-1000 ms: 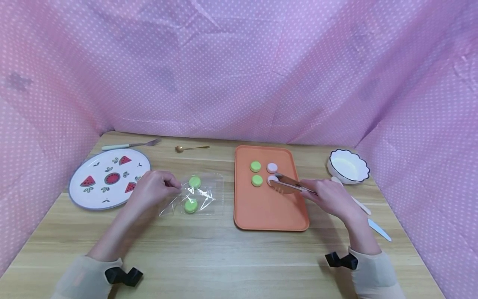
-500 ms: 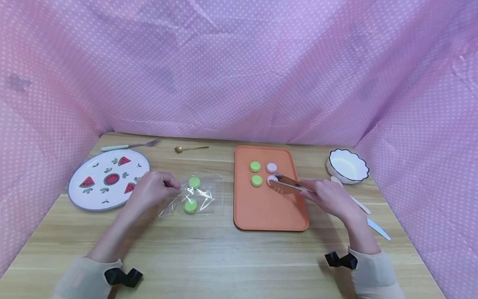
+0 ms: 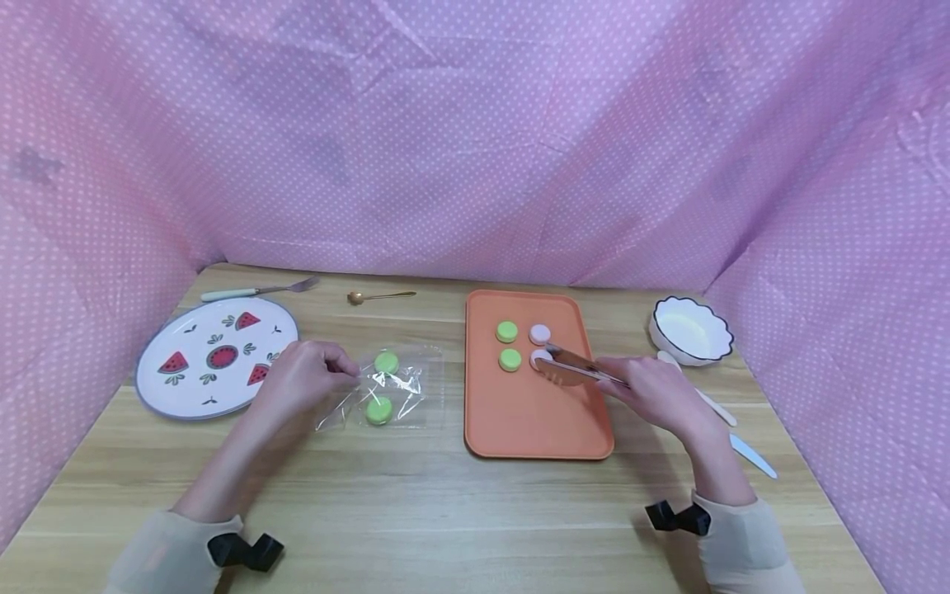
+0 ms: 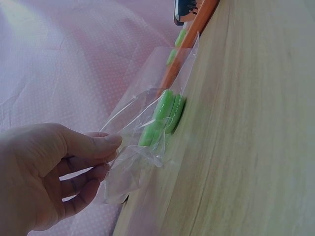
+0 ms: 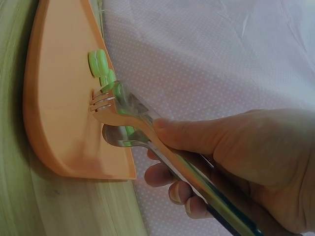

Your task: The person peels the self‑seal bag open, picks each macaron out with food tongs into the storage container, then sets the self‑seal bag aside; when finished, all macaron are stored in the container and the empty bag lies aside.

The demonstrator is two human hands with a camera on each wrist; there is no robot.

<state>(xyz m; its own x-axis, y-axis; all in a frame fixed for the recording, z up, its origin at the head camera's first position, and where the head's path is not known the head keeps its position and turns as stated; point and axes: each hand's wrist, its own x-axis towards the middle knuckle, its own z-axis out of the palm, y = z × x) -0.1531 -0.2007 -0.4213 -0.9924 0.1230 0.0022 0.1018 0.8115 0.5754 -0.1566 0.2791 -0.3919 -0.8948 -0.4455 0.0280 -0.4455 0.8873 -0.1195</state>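
Observation:
My left hand pinches the open edge of a clear plastic bag between thumb and fingers. Two green macarons lie inside the bag. My right hand grips metal tongs with one fork-shaped end. Their ends reach over the orange tray, on either side of the nearer pink macaron, which they partly cover in the head view. Behind it sits another pink macaron. Beside these, to the left, are two green macarons, one farther back and one nearer.
A white plate with watermelon pictures lies at the left, with a fork behind it. A small gold spoon lies at the back. At the right stand a white scalloped bowl and a pale-bladed knife.

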